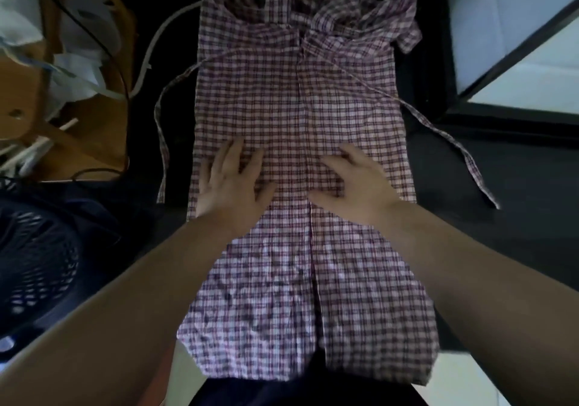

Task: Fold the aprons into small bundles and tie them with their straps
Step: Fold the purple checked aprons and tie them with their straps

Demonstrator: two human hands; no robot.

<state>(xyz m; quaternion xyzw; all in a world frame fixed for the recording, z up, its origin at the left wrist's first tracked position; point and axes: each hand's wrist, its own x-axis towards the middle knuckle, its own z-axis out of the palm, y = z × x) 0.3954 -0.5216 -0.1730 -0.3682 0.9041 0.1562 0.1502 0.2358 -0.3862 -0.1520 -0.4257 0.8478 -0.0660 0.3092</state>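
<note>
Far left, off task: a fan [37, 264] low beside the counter [178, 108].

Left strap [164, 155] trails loose from the apron's left edge.

Apron [297, 92]: checked, flat on the counter, sides folded in to meet at a centre line. The long axis runs straight away from the person, with the bib end far and the hem end nearest the body.

Left hand [232, 186] lies flat left of the line, fingers spread, gripping nothing. Right hand [357, 183] lies likewise just right of it. Both are level at about mid-length, neither nearer.

Right strap [451, 137] lies loose off the right edge.

Judgement: the next fold probably runs end to end along that axis, with the straps kept free.
</note>
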